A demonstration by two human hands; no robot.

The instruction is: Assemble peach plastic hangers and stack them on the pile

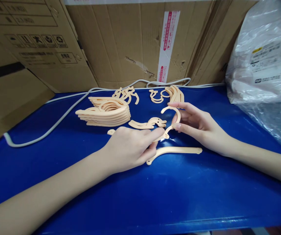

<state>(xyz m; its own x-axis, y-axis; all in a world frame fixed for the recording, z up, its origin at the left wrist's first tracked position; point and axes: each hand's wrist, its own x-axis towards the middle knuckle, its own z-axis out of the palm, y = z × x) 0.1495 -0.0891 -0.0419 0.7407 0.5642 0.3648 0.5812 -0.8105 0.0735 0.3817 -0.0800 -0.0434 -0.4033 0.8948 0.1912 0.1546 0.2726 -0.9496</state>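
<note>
- Hanger body (179, 150), of peach plastic, lies flat on the blue table (155, 199), in front of the stack of hanger bodies (106, 115) and to its right. One arm of it shows free, and the other is mostly under the left hand (128, 148).
- The left hand presses this hanger body down at its middle. Its grip is closed on it, thumb on the near side and fingers over the top.
- The right hand (199, 125), further right of the stack, holds a hook piece (178, 114) upright. Its grip is pinched on the curve, between thumb and forefinger.
- The lower end of the hook piece meets the middle of the hanger body just at the left fingertips. The fingers cover the joint, so it cannot be told if the hook is fully seated.
- By judgement, this one hanger is half-way: the hook is brought to its place but is not shown fixed.
- The bodies in the stack seem to carry no hooks, and loose hooks (127, 94) lie apart just behind the stack, so many pieces appear not yet joined.
- A smaller pile (176, 93) lies behind the stack and to its right. Whether those pieces are complete is too small to tell.
- One more flat part (146, 124) lies just right of the stack, near the left fingertips.
- A white cable (57, 121) runs left of the stack, cardboard boxes (130, 42) stand behind it, and a plastic bag (263, 55) sits far to its right.
</note>
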